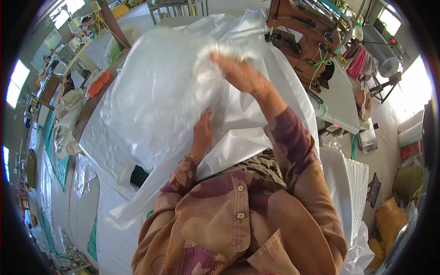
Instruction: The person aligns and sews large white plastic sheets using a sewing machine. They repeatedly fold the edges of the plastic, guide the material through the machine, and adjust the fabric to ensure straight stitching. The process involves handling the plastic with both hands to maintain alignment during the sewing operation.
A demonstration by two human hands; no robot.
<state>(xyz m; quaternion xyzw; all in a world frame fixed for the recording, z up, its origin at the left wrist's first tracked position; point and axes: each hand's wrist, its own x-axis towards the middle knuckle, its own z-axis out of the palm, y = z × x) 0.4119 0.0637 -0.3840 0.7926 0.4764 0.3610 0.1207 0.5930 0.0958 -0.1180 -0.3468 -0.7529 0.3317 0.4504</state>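
A large sheet of whitish translucent plastic (156, 91) billows up in front of me, its upper part smeared by motion. My left hand (202, 133) is at its near right side, thumb up, and appears to grip the plastic; the other fingers are hidden. Higher and to the right, my right hand (238, 74) is raised against the sheet's blurred right part. Its fingers point up and left, and the blur hides whether they pinch the plastic. More white sheeting (243, 144) lies in folds beneath both hands and across my lap.
A brown sewing machine (302, 41) with green thread stands at the far right on a pale table (341, 110). An orange bundle (99, 84) lies on the left edge of the work table. Stacked white sheeting (355, 192) is to my right, with yellow-brown cloth (389, 220) beyond.
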